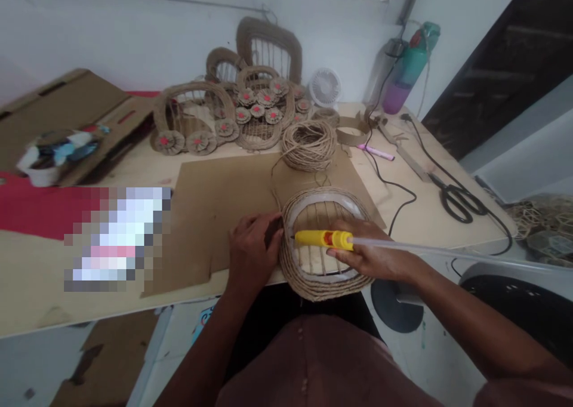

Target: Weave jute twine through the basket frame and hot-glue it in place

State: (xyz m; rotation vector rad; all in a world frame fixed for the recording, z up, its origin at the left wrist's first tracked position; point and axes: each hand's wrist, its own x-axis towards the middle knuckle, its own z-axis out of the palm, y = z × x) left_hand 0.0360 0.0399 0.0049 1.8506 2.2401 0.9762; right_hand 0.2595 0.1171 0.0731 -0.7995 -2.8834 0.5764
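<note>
A jute-wrapped oval frame (313,287) lies at the table's front edge on a sheet of cardboard (215,204). My left hand (253,252) pinches the twine against the frame's left rim. My right hand (373,255) holds a yellow glue gun (322,239) across the frame's opening, its nozzle aimed left at the rim near my left fingers. A clear glue stick (416,249) sticks out of the gun to the right. A ball of jute twine (308,145) sits behind the frame, with a strand running to it.
Finished twine frames with red-centred rosettes (242,111) stand at the back. Black scissors (459,201), a pink marker (376,152), a black cable (398,186), a small white fan (324,86) and a teal-purple bottle (409,67) are on the right. Red cloth (36,207) lies left.
</note>
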